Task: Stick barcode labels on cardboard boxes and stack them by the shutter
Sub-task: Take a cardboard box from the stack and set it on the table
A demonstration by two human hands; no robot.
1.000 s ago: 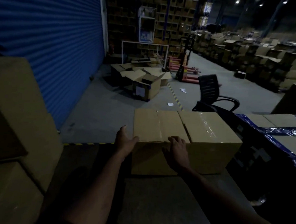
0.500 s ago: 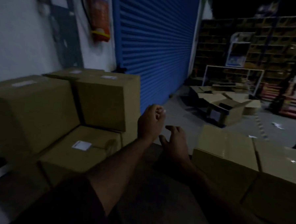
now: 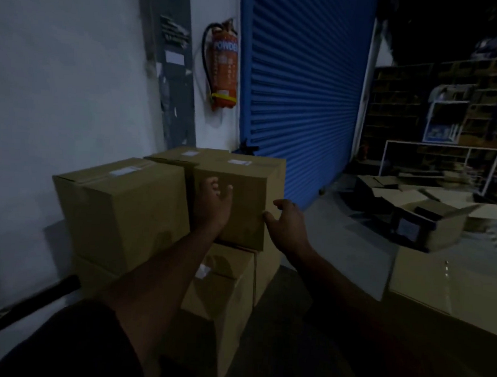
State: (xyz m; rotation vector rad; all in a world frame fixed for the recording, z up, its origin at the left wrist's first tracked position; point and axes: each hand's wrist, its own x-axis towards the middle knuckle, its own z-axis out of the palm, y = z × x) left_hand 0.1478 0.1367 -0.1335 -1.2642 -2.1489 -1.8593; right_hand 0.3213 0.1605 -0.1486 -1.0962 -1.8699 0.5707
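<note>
Both hands have come forward onto the stack since 0.5 s ago, when they hung in the air short of it. Now the left hand (image 3: 213, 205) lies on the near face of the upper cardboard box (image 3: 250, 188), its fingers (image 3: 213, 186) loosely spread and a little bent against the cardboard, gripping nothing. Just right of it, the right hand (image 3: 287, 222) is at that box's near right edge, fingers (image 3: 281, 204) spread; whether they press the cardboard cannot be told in the dim light.

Above the left fingers, a white barcode label (image 3: 239, 162) sits on the box top. Left of those fingers stands a second box (image 3: 119, 210) of the same height, also with a white label (image 3: 124, 171) on top. Below the left wrist, a lower box (image 3: 221, 290) carries the upper one and shows a pale label (image 3: 204, 271) partly hidden by the forearm. Beyond the right fingers is the blue shutter (image 3: 303, 99), the stack standing just beside it. A red fire extinguisher (image 3: 223, 68) hangs on the wall above the left fingers. Well to the right of the right fingers, another box (image 3: 449, 288) sits low, with open cartons (image 3: 429, 223) on the floor behind.
</note>
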